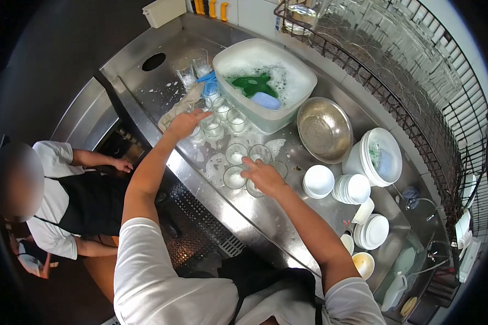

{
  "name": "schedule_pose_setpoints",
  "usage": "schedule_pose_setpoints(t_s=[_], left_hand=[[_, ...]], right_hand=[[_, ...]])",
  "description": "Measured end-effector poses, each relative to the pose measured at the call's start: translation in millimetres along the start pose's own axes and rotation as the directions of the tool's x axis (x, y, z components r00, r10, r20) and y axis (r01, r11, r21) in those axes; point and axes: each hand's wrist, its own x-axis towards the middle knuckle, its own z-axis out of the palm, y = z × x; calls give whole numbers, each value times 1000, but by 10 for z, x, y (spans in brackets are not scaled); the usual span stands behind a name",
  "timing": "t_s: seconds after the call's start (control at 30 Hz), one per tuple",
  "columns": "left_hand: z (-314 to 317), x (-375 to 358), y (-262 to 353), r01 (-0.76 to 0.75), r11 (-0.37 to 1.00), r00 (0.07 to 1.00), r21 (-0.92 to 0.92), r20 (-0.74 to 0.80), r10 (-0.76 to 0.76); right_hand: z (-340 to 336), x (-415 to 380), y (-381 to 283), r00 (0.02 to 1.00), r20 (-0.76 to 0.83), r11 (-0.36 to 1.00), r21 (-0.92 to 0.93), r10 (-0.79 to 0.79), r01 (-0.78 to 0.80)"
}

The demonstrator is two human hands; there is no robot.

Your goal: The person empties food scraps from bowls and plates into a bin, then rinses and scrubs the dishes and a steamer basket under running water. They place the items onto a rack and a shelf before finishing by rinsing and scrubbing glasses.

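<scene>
My left hand (pixel 185 124) reaches over a cluster of small clear glasses (pixel 237 119), its forefinger stretched out above the rims. The hand is open; its lower fingers are partly hidden among the glasses. Nearer me, my right hand (pixel 263 177) is over a second group of glasses (pixel 235 177), with fingers spread and fingertips at the rims. It is open too, and I see no glass lifted in it. White foam shows in or under several glasses. Beside my left hand lie a wet cloth (pixel 174 111) and a blue item (pixel 209 85).
A tub (pixel 222 54) of suds holds a green scourer and blue sponge. A metal bowl (pixel 324 130), white bucket (pixel 358 157) and stacked white bowls (pixel 319 181) stand rightward. A wire rack (pixel 363 76) of glasses hangs behind. A co-worker (pixel 54 189) stands left of the steel counter (pixel 222 187).
</scene>
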Motion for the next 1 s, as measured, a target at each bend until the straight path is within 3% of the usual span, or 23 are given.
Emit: schedule_pose_setpoints(t_s=[0.13, 0.23, 0.3, 0.47, 0.6, 0.7, 0.8, 0.9, 1.0], left_hand=[[89, -6, -43, -47, 998, 999, 41, 30, 45], [167, 78, -95, -12, 997, 997, -78, 73, 18], [173, 31, -18, -17, 993, 1000, -113, -2, 17], [95, -188, 522, 13, 981, 1000, -194, -7, -15], [68, -206, 996, -6, 961, 991, -275, -132, -32], [-27, -151, 1174, 111, 978, 992, -175, -48, -121], [-207, -142, 1384, 183, 983, 977, -1, -115, -182], [-196, -147, 1401, 84, 994, 967, 71, -245, -65], [-145, -79, 1344, -49, 985, 994, 163, -87, 64]], right_hand=[[39, -2, 30, 998, -62, 999, 34, -19, 22], [84, -16, 2, 992, -123, 998, 42, -35, 41], [154, -11, 44, 983, -178, 998, 2, -54, 55], [115, -72, 19, 992, -127, 1000, -21, -13, 11], [185, -118, 37, 988, -155, 1000, 6, -24, 25], [115, -166, 2, 994, -105, 1000, -8, 7, -8], [113, -237, -12, 996, -85, 999, -4, 38, -38], [116, -344, -45, 993, -93, 998, 2, 70, -70], [126, -411, -57, 993, -56, 995, -25, 99, -101]])
